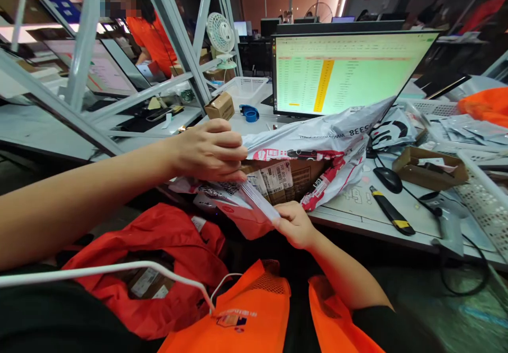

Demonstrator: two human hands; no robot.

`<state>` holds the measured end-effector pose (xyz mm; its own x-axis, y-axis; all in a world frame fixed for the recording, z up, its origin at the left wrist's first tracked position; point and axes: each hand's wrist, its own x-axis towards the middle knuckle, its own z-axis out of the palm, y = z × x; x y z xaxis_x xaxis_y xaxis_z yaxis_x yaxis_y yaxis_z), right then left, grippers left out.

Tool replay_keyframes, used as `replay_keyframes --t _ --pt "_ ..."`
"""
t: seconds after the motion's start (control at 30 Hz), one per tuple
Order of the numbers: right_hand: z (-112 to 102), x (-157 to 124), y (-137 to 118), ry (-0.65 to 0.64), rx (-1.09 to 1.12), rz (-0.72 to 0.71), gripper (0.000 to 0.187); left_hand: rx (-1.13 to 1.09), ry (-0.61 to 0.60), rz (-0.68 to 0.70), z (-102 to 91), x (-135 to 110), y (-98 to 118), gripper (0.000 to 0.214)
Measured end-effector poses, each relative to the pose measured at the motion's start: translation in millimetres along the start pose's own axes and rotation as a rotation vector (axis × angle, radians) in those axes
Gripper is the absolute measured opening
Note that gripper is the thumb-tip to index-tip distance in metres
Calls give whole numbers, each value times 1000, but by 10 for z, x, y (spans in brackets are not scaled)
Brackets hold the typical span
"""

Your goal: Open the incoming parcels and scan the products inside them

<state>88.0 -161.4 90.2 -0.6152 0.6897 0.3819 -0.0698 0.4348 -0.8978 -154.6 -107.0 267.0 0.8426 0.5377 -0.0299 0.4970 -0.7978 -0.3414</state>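
Note:
A white plastic mailing bag (349,126) with red and black print lies at the desk's front edge, its mouth spread wide. Inside it sits a brown cardboard box (302,177) bearing white barcode labels. My left hand (214,151) is closed on the bag's left side, knuckles up. My right hand (296,225) pinches the near edge of the opening, along a pale flap strip. The lower part of the box is hidden by the bag.
Behind the bag stands a monitor (349,72). To the right are a utility knife (392,210), a mouse (388,179) and an open small carton (431,168). A red bag (159,236) holding boxes is below left. A person in orange (159,43) is beyond the metal frame.

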Motion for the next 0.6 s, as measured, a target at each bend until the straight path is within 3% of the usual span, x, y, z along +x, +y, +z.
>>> replay_keyframes --t 0.13,0.33,0.4,0.5,0.6 --pt "15 -165 49 73 -182 -160 52 27 30 32 16 -88 -50 48" --pt "85 -406 108 147 -217 -413 40 106 87 28 145 -289 -160 45" --pt "95 -518 111 164 -239 -467 37 194 196 19 170 -419 -263 47" --pt "82 -697 140 215 -301 -542 33 401 470 21 199 -641 -446 46" --pt "35 -759 198 228 -341 -536 32 444 523 36 293 -798 -588 43"
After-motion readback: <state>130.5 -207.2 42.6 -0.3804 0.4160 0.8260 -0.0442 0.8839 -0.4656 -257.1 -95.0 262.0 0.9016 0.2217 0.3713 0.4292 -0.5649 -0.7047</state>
